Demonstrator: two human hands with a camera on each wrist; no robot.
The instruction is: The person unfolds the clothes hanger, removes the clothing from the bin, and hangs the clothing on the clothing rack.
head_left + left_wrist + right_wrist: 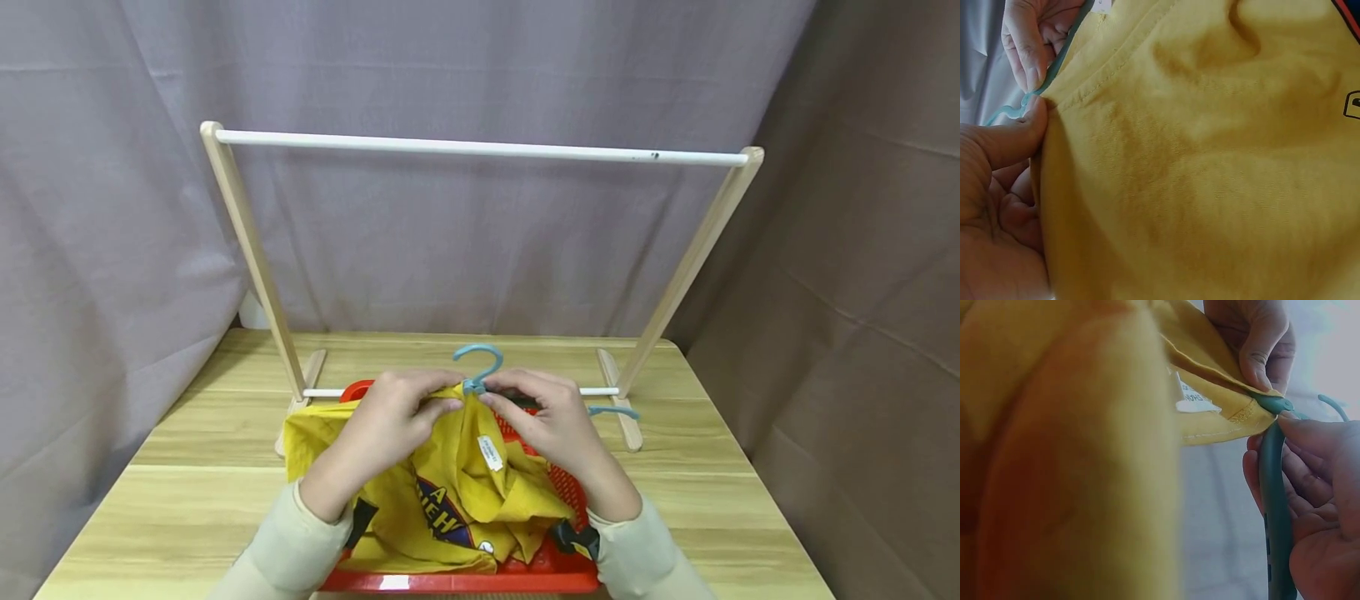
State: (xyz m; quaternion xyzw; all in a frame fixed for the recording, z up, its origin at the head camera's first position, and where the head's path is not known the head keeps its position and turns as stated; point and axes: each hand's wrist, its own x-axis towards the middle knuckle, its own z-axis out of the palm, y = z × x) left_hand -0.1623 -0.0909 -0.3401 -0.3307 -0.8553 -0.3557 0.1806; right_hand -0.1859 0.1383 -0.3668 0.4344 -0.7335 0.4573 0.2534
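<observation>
A yellow garment with a printed patch and a white label hangs bunched between the two hands. At its neckline is a blue-green clothes hanger, its hook pointing up. My left hand pinches the neckline fabric close to the hanger's centre; the left wrist view shows its thumb on the cloth edge. My right hand pinches the hanger just beside the hook. In the right wrist view one hanger arm lies outside the cloth along the right palm, while the other arm goes into the neckline.
Beneath the garment sits a red plastic basket. Behind it stands a rack with wooden posts and a white top rod. A second blue hanger shows right of the basket. Curtains surround the wooden table.
</observation>
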